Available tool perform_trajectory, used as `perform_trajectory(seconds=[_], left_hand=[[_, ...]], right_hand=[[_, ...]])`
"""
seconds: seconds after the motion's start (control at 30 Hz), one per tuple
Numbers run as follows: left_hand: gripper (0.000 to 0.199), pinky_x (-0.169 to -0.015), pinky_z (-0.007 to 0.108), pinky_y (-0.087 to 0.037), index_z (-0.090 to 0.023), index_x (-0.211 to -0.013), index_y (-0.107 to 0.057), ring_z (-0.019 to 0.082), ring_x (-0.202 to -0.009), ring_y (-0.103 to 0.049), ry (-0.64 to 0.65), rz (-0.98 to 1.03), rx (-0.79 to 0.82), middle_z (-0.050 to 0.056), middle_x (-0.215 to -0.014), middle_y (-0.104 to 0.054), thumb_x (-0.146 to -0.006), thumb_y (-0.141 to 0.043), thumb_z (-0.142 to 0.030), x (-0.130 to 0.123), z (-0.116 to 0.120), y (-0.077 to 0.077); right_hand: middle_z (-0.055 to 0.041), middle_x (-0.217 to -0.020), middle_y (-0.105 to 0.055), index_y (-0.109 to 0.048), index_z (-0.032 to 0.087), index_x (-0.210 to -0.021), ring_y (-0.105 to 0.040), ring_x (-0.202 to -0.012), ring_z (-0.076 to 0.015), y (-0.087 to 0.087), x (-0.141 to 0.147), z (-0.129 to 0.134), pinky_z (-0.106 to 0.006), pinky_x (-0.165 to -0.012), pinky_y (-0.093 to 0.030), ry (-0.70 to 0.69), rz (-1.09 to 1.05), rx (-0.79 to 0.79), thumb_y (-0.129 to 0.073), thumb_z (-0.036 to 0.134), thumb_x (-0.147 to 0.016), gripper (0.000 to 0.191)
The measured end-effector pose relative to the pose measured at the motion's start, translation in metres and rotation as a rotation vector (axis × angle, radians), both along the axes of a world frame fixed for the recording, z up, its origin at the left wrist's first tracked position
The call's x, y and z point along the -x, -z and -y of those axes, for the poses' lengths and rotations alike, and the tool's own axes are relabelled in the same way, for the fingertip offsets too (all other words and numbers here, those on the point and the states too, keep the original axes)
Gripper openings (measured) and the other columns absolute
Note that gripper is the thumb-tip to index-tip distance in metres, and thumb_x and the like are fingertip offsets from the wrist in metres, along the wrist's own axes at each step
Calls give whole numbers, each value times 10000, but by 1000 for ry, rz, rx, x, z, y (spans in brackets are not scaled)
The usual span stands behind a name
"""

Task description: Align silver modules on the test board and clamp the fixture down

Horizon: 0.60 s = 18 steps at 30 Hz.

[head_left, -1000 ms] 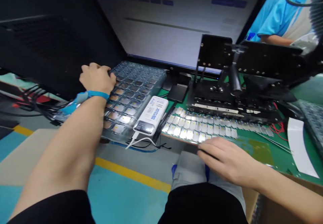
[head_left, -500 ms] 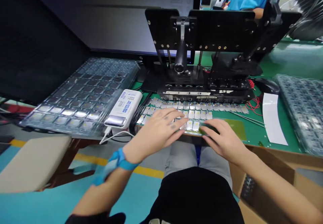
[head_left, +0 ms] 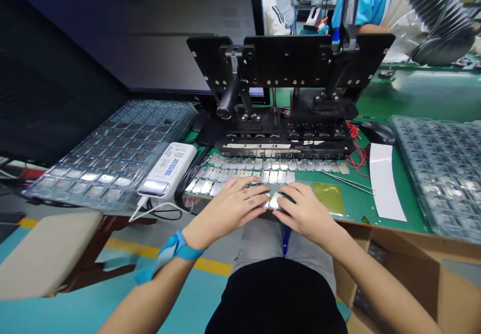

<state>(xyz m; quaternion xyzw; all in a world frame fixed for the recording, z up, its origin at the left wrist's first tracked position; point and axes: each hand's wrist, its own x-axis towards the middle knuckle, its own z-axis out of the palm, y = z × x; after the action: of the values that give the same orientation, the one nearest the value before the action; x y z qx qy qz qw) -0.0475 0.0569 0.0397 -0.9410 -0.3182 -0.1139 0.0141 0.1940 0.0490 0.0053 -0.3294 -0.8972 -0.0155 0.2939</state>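
Observation:
Small silver plates (head_left: 276, 176) with yellow dots lie in several rows on the green table, below a black clamp fixture (head_left: 285, 146). My left hand (head_left: 235, 203) rests over the front row, fingers stretched to the right, its fingertips touching plates there and covering part of the row. Close to those fingertips, my right hand (head_left: 306, 211) has bent fingers and thumb around a silver plate (head_left: 276, 201) at the row's right end. The undersides of both hands are hidden.
Clear trays of plates (head_left: 131, 138) stand at left, with more trays (head_left: 439, 168) at right. A white power bank (head_left: 169, 168), yellow film (head_left: 328, 198), tweezers (head_left: 349, 182), white strip (head_left: 385, 181) and mouse (head_left: 379, 132) lie around. Cardboard boxes (head_left: 398, 269) sit below the table edge.
The view has swung right, so things appear further left. My right hand has come nearer my left hand, its fingers now at a plate at the front row's end.

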Motion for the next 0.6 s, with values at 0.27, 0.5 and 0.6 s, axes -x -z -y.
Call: perform_trajectory(seconds=[0.27, 0.5, 0.6], left_hand=[[198, -971, 392, -426, -219, -1098, -672, 224, -1161, -584, 17, 86, 41, 37, -1173, -713, -997, -562, -349, -12, -11, -13], [233, -935, 392, -420, -235, -1167, -666, 221, -1128, -622, -219, 239, -66, 53, -1248, -701, -990, -572, -353, -74, -73, -29], [249, -909, 393, -411, -227, -1197, -656, 231, -1100, -623, -278, 245, -98, 50, -1262, -694, -993, -563, -334, -103, -101, -29]], right_hand=[[-92, -1074, -711, -661, 171, -1007, -640, -1006, -211, -8, -9, 0, -380, -903, -565, -20, -190, 80, -599, 206, -926, 108], [-110, -1174, -707, -686, 189, -1090, -652, -1106, -245, -47, -76, -75, -451, -974, -549, 199, -239, 9, -579, 225, -925, 200], [-109, -1140, -720, -701, 175, -1074, -664, -1070, -251, -50, -90, -111, -449, -970, -544, 269, -210, 8, -575, 232, -914, 212]])
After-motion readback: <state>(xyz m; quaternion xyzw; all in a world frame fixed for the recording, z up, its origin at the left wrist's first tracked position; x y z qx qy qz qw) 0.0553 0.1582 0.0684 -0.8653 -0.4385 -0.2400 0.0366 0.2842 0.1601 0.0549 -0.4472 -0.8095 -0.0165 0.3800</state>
